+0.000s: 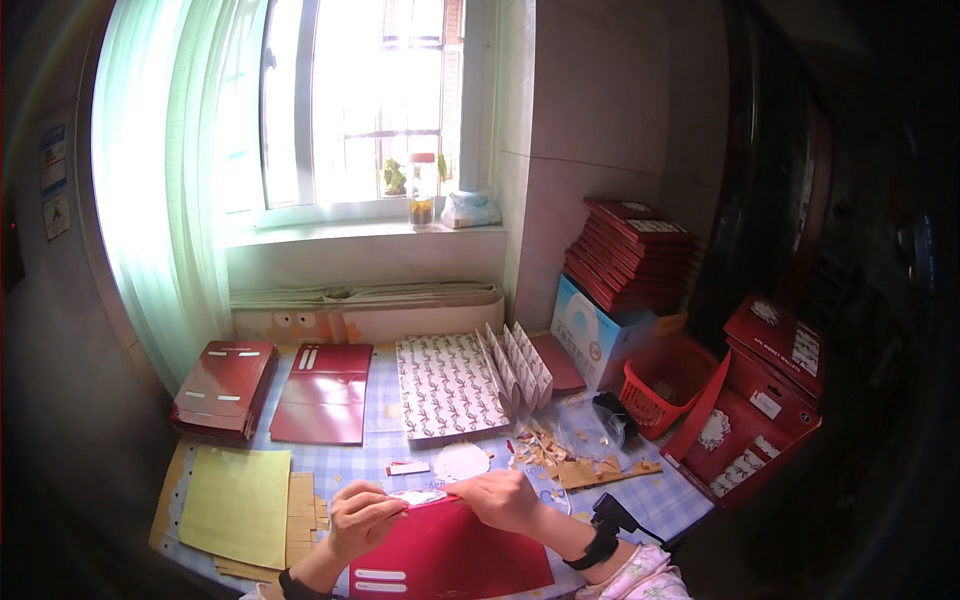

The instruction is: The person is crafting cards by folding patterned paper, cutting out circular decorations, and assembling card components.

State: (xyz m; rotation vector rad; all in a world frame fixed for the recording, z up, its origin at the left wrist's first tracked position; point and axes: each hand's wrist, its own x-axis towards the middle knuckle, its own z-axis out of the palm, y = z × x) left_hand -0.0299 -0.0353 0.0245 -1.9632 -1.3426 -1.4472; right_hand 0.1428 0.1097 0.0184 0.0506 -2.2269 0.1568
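Observation:
A dark red folded card (450, 552) lies on the table in front of me, with two white label-shaped patches near its lower left. At its far edge, my left hand (365, 520) pinches the left end of a small white paper piece (418, 496) with a printed pattern. The fingers of my right hand (503, 500) close at the right end of the same piece and touch the card's edge. Just beyond lie a white scalloped paper label (462, 462) and a small white-and-red strip (408, 468). My fingertips partly hide the held piece.
Yellow sheets (235, 500) lie left, over brown cardboard (303, 510). Behind are red folders (320, 395), a patterned sheet (450, 385) and pleated paper (515, 370). To the right: paper scraps (560, 465), a red basket (650, 395), a blue-white box (590, 335) and red packages (745, 430).

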